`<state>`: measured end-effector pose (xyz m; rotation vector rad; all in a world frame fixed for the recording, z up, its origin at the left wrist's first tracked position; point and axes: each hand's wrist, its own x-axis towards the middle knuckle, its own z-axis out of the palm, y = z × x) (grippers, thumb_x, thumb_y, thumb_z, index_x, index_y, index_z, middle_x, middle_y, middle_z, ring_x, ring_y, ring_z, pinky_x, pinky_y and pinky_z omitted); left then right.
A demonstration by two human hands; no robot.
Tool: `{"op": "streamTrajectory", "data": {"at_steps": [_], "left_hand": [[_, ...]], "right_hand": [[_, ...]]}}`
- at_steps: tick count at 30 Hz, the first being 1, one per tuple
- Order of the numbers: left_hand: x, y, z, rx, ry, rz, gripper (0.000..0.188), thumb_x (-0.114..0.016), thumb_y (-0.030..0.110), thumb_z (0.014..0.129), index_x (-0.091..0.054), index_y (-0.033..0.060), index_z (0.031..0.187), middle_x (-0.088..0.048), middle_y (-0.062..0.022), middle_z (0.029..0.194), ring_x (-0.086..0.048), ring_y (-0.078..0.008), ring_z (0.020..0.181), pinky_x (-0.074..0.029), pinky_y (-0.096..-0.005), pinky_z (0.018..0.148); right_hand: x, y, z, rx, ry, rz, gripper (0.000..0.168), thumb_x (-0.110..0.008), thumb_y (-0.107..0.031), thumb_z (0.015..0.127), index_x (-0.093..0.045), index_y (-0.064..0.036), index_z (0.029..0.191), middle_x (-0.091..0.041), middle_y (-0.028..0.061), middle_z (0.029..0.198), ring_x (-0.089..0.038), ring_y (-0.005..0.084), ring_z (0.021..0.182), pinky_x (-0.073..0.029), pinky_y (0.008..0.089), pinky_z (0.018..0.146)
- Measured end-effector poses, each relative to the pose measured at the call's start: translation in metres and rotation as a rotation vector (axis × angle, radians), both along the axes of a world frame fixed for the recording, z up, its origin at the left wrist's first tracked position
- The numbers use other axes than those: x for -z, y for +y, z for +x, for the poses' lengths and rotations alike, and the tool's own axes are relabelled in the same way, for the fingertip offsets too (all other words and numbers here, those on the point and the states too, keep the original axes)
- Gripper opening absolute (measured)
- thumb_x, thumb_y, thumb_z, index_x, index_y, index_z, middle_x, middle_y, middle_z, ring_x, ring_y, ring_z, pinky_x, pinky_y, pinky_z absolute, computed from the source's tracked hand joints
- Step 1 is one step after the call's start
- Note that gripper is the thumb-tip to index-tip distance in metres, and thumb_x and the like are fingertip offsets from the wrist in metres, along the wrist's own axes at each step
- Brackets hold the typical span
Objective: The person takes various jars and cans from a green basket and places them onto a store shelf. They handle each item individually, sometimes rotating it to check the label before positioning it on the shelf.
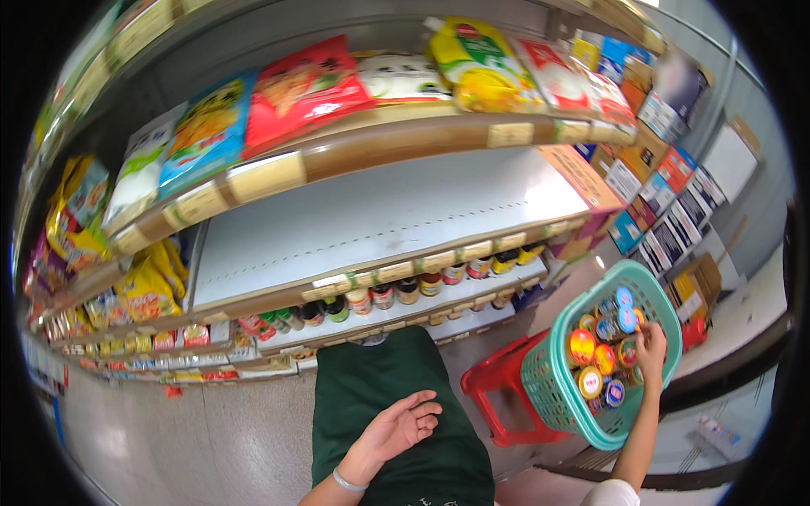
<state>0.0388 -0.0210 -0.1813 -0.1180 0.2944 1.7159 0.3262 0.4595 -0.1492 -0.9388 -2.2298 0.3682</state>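
Observation:
My right hand reaches into a green plastic basket on the right. Its fingertips are at the edge of a blue-lidded jar; whether they grip it cannot be told. Another blue-lidded jar lies just beyond. Around them are several jars with orange, gold and dark blue lids, among them an orange-lidded jar and a gold-lidded jar. My left hand is held in front of the dark green apron, palm up, fingers loosely bent and holding nothing.
The basket rests on a red plastic stool. Ahead is a white shelf board, with seasoning bottles on the level below. Bagged goods, including a red packet, fill the upper shelf. Stacked cartons stand at the right wall.

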Motion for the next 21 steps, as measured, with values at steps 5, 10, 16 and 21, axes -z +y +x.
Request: {"op": "streamTrajectory", "data": {"at_steps": [5, 10, 16, 21], "left_hand": [[0.003, -0.014, -0.009, -0.041, 0.013, -0.006, 0.027, -0.045, 0.026, 0.103, -0.061, 0.0052, 0.112, -0.061, -0.0065, 0.094, -0.054, -0.0188, 0.086, -0.047, -0.0291, 0.079], [0.005, -0.028, -0.022, -0.110, 0.019, 0.063, 0.026, -0.045, 0.027, 0.104, -0.058, 0.0091, 0.089, -0.047, -0.0003, 0.076, -0.046, -0.0161, 0.075, -0.042, -0.0274, 0.072], [0.005, -0.049, -0.031, -0.212, 0.035, 0.072, 0.029, -0.045, 0.027, 0.104, -0.050, 0.0112, 0.080, -0.042, 0.0012, 0.072, -0.045, -0.0143, 0.073, -0.041, -0.0264, 0.070], [0.010, -0.067, -0.036, -0.274, 0.027, 0.078, 0.030, -0.046, 0.027, 0.104, -0.049, 0.0119, 0.078, -0.041, 0.0010, 0.071, -0.045, -0.0142, 0.072, -0.041, -0.0264, 0.069]], "right_hand": [[-0.031, -0.010, -0.021, 0.025, 0.102, 0.036, 0.006, -0.056, 0.000, 0.090, -0.061, 0.003, 0.092, -0.061, 0.0079, 0.081, -0.059, 0.0146, 0.073, -0.047, 0.0277, 0.068], [-0.071, -0.047, -0.087, -0.163, 0.184, 0.007, 0.007, -0.054, 0.000, 0.094, -0.060, 0.003, 0.092, -0.060, 0.0059, 0.081, -0.059, 0.0118, 0.072, -0.047, 0.0259, 0.067], [-0.098, -0.101, -0.176, -0.466, 0.004, 0.228, 0.007, -0.055, 0.007, 0.085, -0.058, 0.004, 0.090, -0.056, 0.0136, 0.079, -0.058, 0.0242, 0.071, -0.045, 0.0315, 0.064], [-0.075, -0.114, -0.218, -0.583, -0.054, 0.199, 0.009, -0.056, 0.007, 0.082, -0.058, 0.005, 0.090, -0.056, 0.0181, 0.080, -0.057, 0.0322, 0.069, -0.047, 0.0362, 0.064]]}}
